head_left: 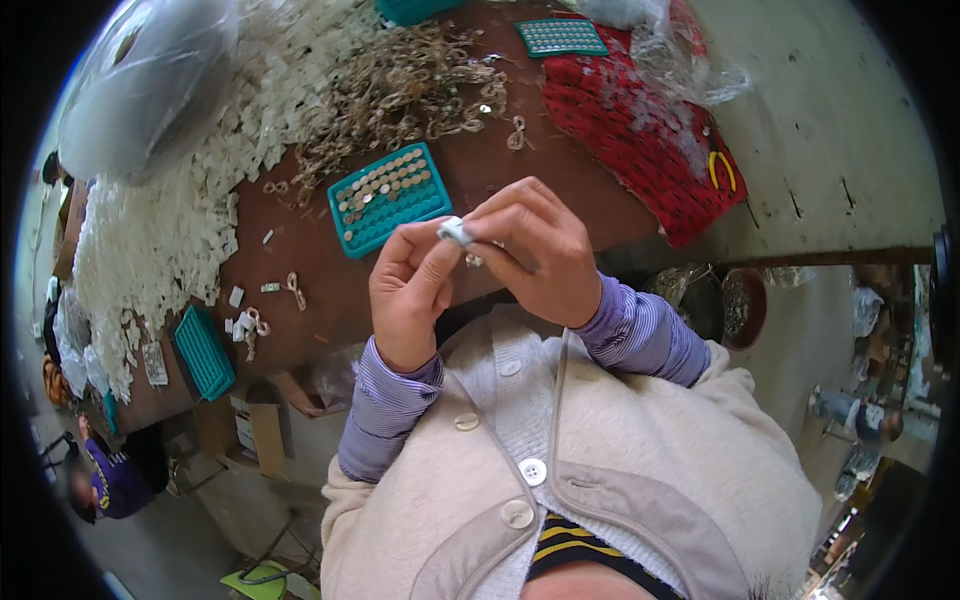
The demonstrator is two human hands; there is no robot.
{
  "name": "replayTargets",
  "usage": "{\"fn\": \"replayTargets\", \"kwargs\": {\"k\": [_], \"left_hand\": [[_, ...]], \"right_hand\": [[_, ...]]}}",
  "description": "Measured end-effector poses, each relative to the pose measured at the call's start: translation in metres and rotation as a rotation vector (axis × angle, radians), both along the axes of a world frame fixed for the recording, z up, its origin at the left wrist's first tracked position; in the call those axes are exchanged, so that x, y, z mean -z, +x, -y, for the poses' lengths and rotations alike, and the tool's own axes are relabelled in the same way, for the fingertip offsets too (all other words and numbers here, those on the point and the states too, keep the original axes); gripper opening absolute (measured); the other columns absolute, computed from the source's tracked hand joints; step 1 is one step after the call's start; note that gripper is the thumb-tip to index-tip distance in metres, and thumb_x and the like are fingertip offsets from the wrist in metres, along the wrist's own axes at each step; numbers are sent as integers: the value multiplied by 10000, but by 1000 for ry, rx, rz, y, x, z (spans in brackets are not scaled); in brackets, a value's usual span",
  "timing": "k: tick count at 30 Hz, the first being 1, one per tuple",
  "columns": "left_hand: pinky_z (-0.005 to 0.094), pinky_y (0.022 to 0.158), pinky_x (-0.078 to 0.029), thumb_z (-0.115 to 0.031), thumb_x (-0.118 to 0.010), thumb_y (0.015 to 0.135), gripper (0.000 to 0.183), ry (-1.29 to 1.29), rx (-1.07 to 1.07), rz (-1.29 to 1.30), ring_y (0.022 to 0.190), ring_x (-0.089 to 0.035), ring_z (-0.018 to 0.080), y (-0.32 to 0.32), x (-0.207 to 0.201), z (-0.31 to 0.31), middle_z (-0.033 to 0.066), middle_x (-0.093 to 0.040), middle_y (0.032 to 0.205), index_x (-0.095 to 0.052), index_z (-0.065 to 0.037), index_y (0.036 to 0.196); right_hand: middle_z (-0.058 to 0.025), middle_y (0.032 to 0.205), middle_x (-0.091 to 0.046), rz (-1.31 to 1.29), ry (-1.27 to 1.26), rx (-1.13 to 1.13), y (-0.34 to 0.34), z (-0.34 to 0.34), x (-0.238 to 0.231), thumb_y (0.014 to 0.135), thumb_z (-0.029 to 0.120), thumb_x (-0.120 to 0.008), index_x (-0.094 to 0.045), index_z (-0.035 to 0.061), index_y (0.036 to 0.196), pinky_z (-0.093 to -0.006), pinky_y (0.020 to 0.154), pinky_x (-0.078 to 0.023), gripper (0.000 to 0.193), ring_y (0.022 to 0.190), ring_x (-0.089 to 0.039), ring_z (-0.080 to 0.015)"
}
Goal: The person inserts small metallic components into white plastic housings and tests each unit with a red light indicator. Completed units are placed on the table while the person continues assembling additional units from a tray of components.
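In front of my chest, both hands meet over a small white piece with a pale, slightly blurred surface. My left hand pinches it between thumb and fingertips from the left. From the right, the fingers of my right hand are closed on its other side. Something small and beige shows just under the fingertips; I cannot make out what it is. Right behind my left hand lies a teal tray, with round beige and silvery discs in rows in its hollows.
A heap of white pieces covers the table's left, beside a pile of beige looped cords. Another teal tray lies near the left edge. Yellow-handled pliers rest on red cloth. A person is at lower left.
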State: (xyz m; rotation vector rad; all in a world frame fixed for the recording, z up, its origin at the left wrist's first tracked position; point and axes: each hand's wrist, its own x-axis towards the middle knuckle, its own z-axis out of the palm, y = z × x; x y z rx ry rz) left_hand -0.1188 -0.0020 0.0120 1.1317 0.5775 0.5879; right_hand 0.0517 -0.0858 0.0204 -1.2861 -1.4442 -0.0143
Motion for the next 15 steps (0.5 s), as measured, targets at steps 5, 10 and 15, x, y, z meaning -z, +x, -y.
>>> {"fn": "replayTargets", "kwargs": {"k": [5, 10, 15], "left_hand": [[174, 400, -251, -197, -655, 1117, 165, -140, 76, -58, 501, -432, -11, 48, 2, 11, -45, -625, 775, -682, -54, 1196], [156, 431, -292, -224, -673, 1109, 210, -406, 360, -19, 600, -507, 1, 96, 7, 6, -6, -714, 947, -690, -39, 1206], [156, 428, -280, -232, -642, 1122, 214, -560, 434, -3, 604, -482, 2, 126, 21, -9, 8, -715, 982, -678, -51, 1232]], "right_hand": [[-94, 933, -675, 141, 70, 123, 32, 20, 5, 748, -9, -827, -623, 54, 911, -430, 776, -531, 269, 875, -669, -302], [-101, 880, -648, 271, -10, 286, 67, 48, 8, 700, 12, -825, -604, 54, 879, -437, 744, -505, 288, 819, -649, -302], [-92, 883, -663, 319, -66, 342, 94, 45, 9, 773, 67, -823, -663, 57, 889, -455, 757, -511, 198, 836, -660, -314]]}}
